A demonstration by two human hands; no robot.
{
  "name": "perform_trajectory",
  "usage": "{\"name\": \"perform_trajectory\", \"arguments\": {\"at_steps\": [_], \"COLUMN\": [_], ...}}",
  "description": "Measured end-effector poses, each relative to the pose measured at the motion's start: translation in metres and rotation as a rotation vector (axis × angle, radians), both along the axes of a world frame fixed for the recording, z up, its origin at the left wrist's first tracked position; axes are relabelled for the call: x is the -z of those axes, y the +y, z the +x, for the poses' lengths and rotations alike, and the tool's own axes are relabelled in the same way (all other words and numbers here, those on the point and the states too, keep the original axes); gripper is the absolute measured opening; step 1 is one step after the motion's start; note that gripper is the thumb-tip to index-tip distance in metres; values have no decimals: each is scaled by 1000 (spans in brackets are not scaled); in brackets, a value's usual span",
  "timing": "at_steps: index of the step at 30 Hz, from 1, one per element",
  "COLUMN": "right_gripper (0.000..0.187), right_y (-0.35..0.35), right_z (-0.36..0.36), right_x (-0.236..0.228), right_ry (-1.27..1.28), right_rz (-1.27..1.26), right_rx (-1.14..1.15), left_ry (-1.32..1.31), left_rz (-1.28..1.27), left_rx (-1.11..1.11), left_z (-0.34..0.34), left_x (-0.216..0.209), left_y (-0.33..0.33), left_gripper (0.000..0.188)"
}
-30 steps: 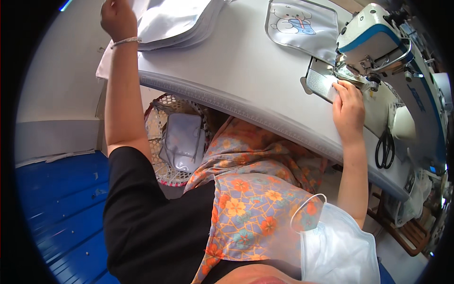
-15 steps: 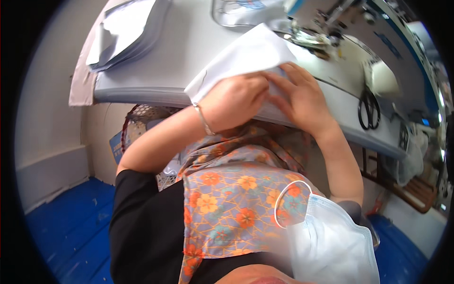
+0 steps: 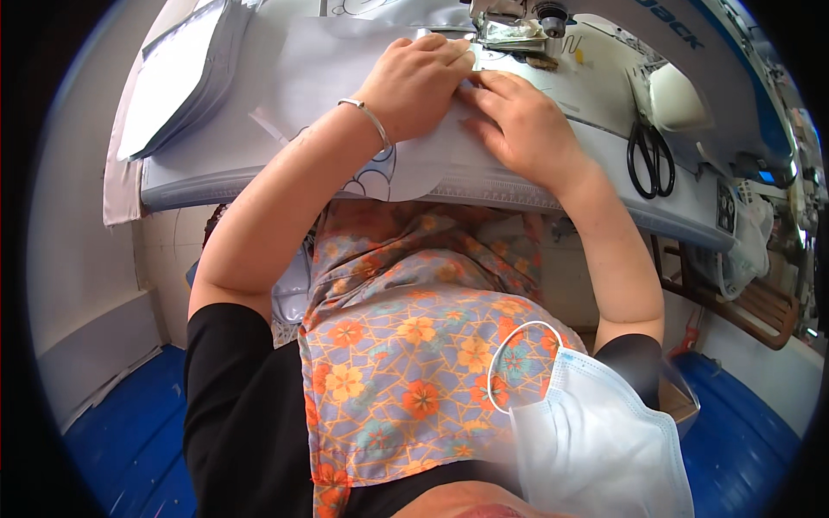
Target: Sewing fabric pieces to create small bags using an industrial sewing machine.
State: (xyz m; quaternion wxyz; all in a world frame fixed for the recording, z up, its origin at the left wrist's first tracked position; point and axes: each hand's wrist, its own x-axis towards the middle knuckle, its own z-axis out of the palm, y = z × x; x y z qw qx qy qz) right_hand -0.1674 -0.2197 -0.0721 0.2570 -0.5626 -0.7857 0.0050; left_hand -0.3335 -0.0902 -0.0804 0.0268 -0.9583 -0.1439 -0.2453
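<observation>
A white panel [image 3: 419,164] with a rounded corner is spread on the sewing table [image 3: 199,177], from upper left of centre to the table's ruler-marked front edge, where part of a line drawing is seen. Its edge is met by the bent fingers of the left hand [image 3: 414,86], at upper centre, just before the presser-foot area of a white and blue sewing machine [image 3: 717,78]. The right hand [image 3: 527,125] is placed just beside it, fingers bent and thumb slightly apart; whether the panel is pinched or only pressed by either hand cannot be told. A crooked seam could be caused by uneven pressure, and fingertips could be endangered by their nearness to the needle area. The panel could be dragged askew if its overhanging corner were caught against the floral apron [image 3: 414,371].
</observation>
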Motion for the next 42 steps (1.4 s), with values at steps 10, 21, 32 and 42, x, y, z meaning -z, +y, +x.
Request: {"name": "perform_trajectory", "arguments": {"at_steps": [10, 21, 32, 42], "right_gripper": [27, 27, 25, 28], "right_y": [9, 12, 9, 10], "right_z": [2, 3, 6, -4], "right_x": [5, 10, 8, 4], "right_ry": [13, -27, -53, -86], "right_rz": [117, 183, 202, 180], "right_rx": [87, 139, 132, 156], "left_ry": [56, 61, 222, 117], "left_rz": [-80, -133, -209, -22], "left_rx": [-31, -58, 3, -95], "left_z": [8, -7, -94, -103], "left_x": [-2, -10, -37, -19], "left_y": [-3, -21, -42, 30], "left_gripper": [41, 38, 41, 30]}}
